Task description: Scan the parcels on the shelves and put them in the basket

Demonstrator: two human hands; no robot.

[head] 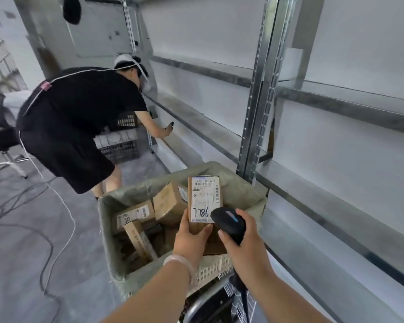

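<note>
Grey warehouse aisle with bare metal shelves (336, 101) running along the right of both hands. At the centre, the left hand (189, 238) grips the near end of a small brown cardboard parcel (204, 199), thumb pressed on its front and fingers curled behind. The parcel's long axis points away from the person, and its white label with the handwritten number 7786 faces the camera. The right hand (243, 231), just beside the left, is wrapped round the handle of a black scanner (229, 222). The scanner's head sits at the label's lower right corner, apparently reading it. Directly below and ahead of both hands is the basket (243, 183), lined with a greenish sack, so the parcel already hangs over its opening. The left hand alone would likely only need to lower and let go. Several other boxes (135, 213) lie jumbled inside. Further off to the left, another person (79, 117) in black bends toward a lower shelf.
</note>
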